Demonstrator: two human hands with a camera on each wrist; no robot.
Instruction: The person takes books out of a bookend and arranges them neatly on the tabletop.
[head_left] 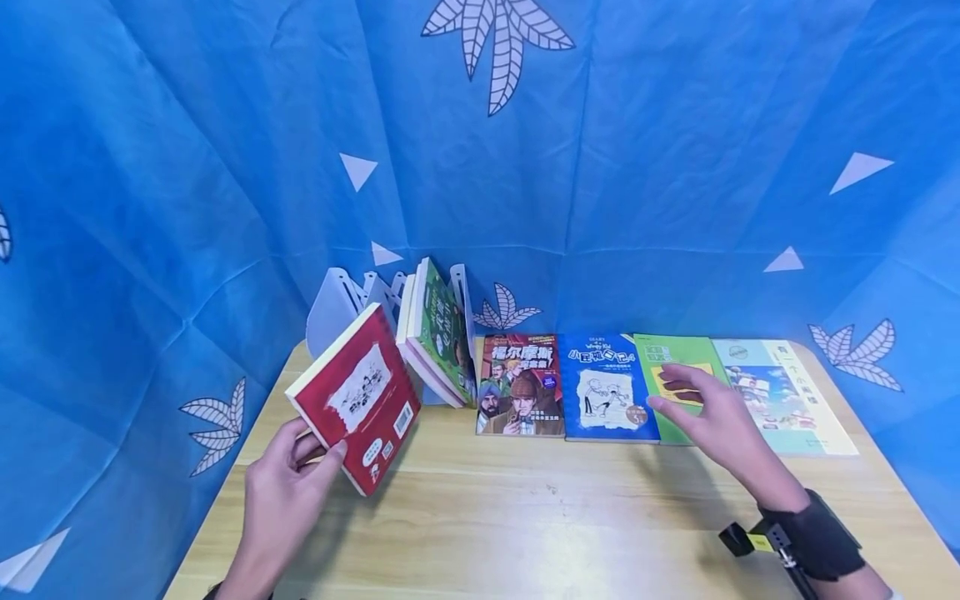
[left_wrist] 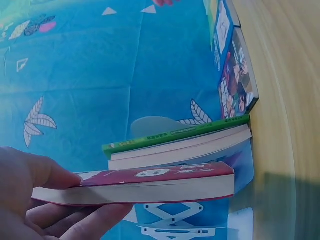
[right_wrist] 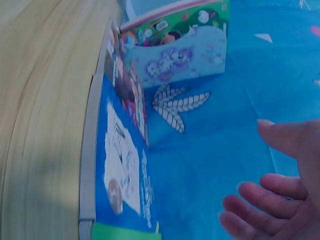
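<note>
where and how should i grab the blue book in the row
Probably best to pinch the blue book midway along its lower edge, coming from the person's side: its thickness shows there, with open table before it. The detective book on its left and green book on its right crowd it; the curtain hangs behind.

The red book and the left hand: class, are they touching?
Touching. The left wrist view shows the left hand pinching the red book, thumb on one cover, fingers against the other.
</note>
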